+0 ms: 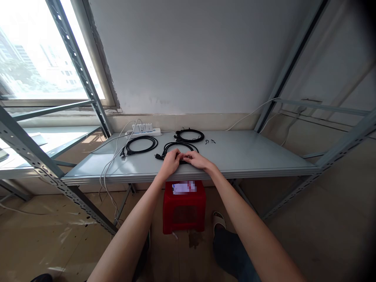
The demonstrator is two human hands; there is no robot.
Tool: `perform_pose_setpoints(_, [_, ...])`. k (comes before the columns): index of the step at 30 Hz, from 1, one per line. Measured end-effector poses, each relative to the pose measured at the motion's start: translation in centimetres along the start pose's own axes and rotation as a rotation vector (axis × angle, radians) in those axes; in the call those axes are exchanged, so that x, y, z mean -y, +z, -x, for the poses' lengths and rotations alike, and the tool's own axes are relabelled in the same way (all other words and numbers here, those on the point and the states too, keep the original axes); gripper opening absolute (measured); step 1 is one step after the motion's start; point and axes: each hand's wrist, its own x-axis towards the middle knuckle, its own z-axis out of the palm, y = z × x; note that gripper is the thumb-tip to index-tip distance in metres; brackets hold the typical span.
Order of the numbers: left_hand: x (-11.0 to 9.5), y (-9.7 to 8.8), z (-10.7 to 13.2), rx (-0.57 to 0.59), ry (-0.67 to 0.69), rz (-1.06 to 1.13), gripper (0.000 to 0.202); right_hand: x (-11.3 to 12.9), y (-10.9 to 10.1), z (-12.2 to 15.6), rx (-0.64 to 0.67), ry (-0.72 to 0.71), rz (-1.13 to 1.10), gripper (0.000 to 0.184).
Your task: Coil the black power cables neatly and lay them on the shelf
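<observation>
A coiled black cable (179, 145) lies near the front edge of the shelf, its plug end sticking out to the left. Over the near side of this coil, my left hand (172, 160) and my right hand (197, 159) meet with their fingertips pinched close together. Whatever is between the fingers is too small and too covered to make out. Behind sits another black cable coil (192, 136), and a third coil (142, 145) lies to the left. Small black ties (210, 141) are scattered to the right of the coils.
A white power strip (143, 132) with chargers plugged in stands at the back left of the grey shelf (258, 156). White cords (110, 160) hang over its front edge. Below is a red stool (184, 211) bearing a phone (184, 188). Metal posts (79, 58) frame the shelf.
</observation>
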Motion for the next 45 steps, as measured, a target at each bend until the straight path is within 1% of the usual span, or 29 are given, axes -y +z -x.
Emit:
perform_pose_setpoints(2, [0.0,0.0,0.0,-0.003,0.005,-0.009,0.022,-0.4,0.1,0.0,-0.034,-0.03,0.057,0.021])
perform_pose_setpoints(4, [0.1,0.0,0.0,-0.008,0.012,-0.01,0.023,-0.8,0.4,-0.1,-0.097,-0.042,0.139,0.023])
perform_pose_setpoints(6, [0.3,0.1,0.0,-0.014,0.02,0.0,0.023,-1.2,0.7,-0.2,-0.157,-0.033,0.206,0.023])
perform_pose_setpoints(8, [0.4,0.1,-0.1,-0.02,0.028,0.016,0.023,-1.5,0.9,-0.3,-0.185,-0.021,0.236,0.022])
perform_pose_setpoints(12, [0.6,0.3,-0.1,-0.024,0.038,0.037,0.024,-1.6,1.0,-0.4,-0.179,-0.023,0.228,0.023])
perform_pose_setpoints(17, [0.8,0.5,-0.1,-0.019,0.048,0.052,0.021,-1.7,0.8,-0.4,-0.149,-0.025,0.155,0.022])
perform_pose_setpoints(20, [0.8,0.5,-0.1,-0.015,0.05,0.039,0.019,-1.9,0.8,-0.8,-0.16,0.03,0.117,0.02])
perform_pose_setpoints(24, [0.8,0.5,-0.1,-0.008,0.049,0.046,0.016,-1.9,0.7,-1.8,-0.194,0.12,0.129,0.011])
perform_pose_setpoints(29, [0.9,0.6,-0.1,-0.013,0.048,0.055,0.014,-1.5,0.4,-2.7,-0.143,0.218,0.172,0.011])
perform_pose_setpoints(32, [0.9,0.6,-0.1,-0.018,0.043,0.063,0.013,-1.2,0.5,-2.4,-0.131,0.221,0.223,0.012])
perform_pose_setpoints(35, [0.7,0.5,-0.1,-0.018,0.039,0.054,0.013,-0.6,1.3,-1.8,-0.207,0.2,0.33,0.012])
perform_pose_setpoints(38, [0.5,0.5,-0.1,-0.017,0.038,0.046,0.013,0.1,2.2,-1.0,-0.298,0.228,0.484,0.011])
perform_pose_setpoints(40, [0.4,0.4,-0.1,-0.009,0.035,0.054,0.014,0.4,2.7,-0.7,-0.332,0.249,0.561,0.013])
perform_pose_setpoints(42, [0.4,0.5,-0.1,0.003,0.025,0.066,0.016,0.5,2.8,-0.5,-0.349,0.239,0.577,0.015])
perform_pose_setpoints(45, [0.6,0.5,-0.1,0.015,0.014,0.067,0.019,0.1,2.6,-0.3,-0.367,0.176,0.485,0.012])
